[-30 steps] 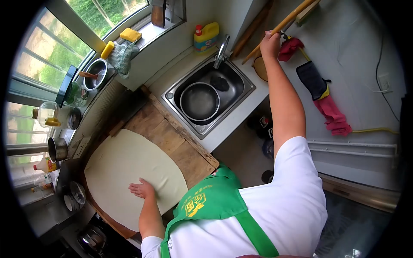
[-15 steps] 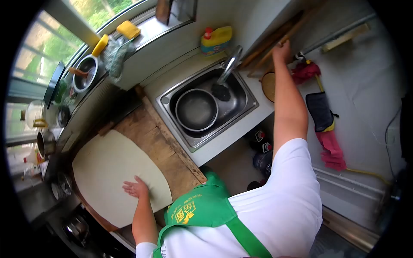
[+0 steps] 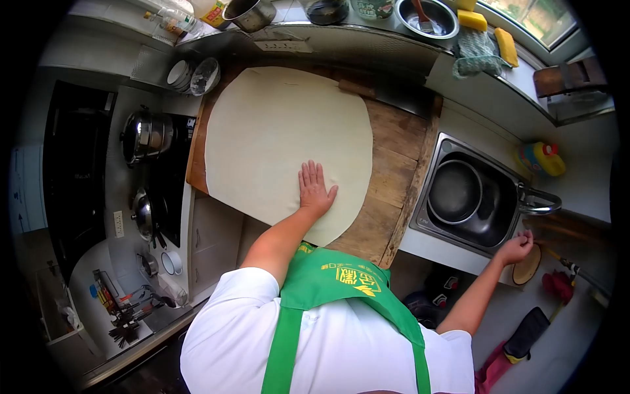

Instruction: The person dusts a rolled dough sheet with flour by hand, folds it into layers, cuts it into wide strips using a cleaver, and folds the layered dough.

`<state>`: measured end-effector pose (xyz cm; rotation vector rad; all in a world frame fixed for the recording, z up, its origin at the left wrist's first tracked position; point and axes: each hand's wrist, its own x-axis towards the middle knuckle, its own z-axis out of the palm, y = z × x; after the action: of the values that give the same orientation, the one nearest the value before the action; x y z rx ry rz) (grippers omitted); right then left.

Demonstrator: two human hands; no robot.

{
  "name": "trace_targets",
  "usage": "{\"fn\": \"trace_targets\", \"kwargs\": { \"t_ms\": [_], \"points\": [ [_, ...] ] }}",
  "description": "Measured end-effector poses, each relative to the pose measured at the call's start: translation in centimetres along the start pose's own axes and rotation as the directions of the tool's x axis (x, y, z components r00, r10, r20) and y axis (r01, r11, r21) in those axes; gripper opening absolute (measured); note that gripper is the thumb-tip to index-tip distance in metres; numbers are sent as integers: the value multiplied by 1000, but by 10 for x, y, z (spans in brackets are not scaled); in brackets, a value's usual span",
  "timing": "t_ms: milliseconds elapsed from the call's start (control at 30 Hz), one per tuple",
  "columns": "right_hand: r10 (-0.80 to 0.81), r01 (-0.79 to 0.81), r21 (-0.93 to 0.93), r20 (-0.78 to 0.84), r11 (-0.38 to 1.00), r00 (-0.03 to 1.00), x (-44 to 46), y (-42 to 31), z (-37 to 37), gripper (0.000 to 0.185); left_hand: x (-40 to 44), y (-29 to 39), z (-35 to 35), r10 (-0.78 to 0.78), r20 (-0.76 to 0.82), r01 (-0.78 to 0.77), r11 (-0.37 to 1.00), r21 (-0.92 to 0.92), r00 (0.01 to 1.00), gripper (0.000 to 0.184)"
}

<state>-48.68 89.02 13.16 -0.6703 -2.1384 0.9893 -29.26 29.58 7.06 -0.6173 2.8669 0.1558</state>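
Observation:
A wide, thin sheet of pale dough (image 3: pixel 275 138) covers much of a wooden board (image 3: pixel 394 148). My left hand (image 3: pixel 316 190) lies flat on the dough near its front right part, palm down, with fingers stretched out. To the right, my right hand (image 3: pixel 517 248) is beside the front corner of the sink (image 3: pixel 459 233), with its fingers curled. Nothing can be made out within those fingers. Close to that hand are a round wooden item (image 3: pixel 526 265) and blurred wooden sticks (image 3: pixel 577 230) leaning at the wall.
A metal pan (image 3: pixel 454 192) sits in the sink under the faucet (image 3: pixel 539 201). Behind the board, a ledge holds a bowl (image 3: pixel 426 20), sponges and a pot (image 3: pixel 249 13). At left are a steel pot (image 3: pixel 147 134) and a utensil rack (image 3: pixel 125 305).
The view has swung left toward the board. My right hand has let go of the long wooden stick and come down beside the sink. My left hand stays flat on the dough.

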Motion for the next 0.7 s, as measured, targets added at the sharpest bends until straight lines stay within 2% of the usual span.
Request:
{"fn": "trace_targets", "kwargs": {
  "t_ms": [33,67,100,133,167,200,233,267,333,400,533,633,700],
  "points": [
    [114,-115,3,110,993,987,-41,-31,16,29,1,-3,-5,65,17,-64,997,-37,998,95],
    [156,-189,143,211,972,965,-80,-40,39,27,3,-5,-11,57,14,-56,997,-46,998,95],
    [197,-298,229,378,927,905,-121,-47,62,25,5,-9,-15,123,32,-122,991,-52,992,96],
    [212,-380,231,530,896,821,-162,-75,80,25,8,-14,-17,190,47,-187,980,-61,981,97],
    [145,-379,272,611,885,778,-205,-112,97,22,13,-21,-16,217,5,-217,974,-72,976,91],
    [-94,-103,252,661,962,745,-245,-146,111,18,19,-35,-17,212,4,-211,974,-80,977,91],
    [-329,142,317,681,938,655,-274,-191,121,15,29,-48,-20,312,-15,-312,947,-74,950,86],
    [-500,292,406,719,866,483,-298,-225,132,19,42,-62,-23,411,-33,-413,908,-69,911,81],
    [-703,447,567,671,692,237,-347,-260,173,27,72,-100,-34,417,-42,-419,905,-74,908,77],
    [-688,541,541,719,644,99,-385,-293,211,43,106,-146,-42,381,-68,-386,919,-86,922,73],
    [-610,622,435,788,651,88,-443,-341,292,54,177,-254,-57,212,-165,-224,973,-63,963,72],
    [-602,733,380,797,564,50,-477,-367,348,58,207,-329,-66,166,-184,-184,980,-82,969,71],
    [-604,768,292,783,570,150,-493,-391,377,56,214,-360,-69,169,-218,-199,972,-125,961,70]
  ]
}}
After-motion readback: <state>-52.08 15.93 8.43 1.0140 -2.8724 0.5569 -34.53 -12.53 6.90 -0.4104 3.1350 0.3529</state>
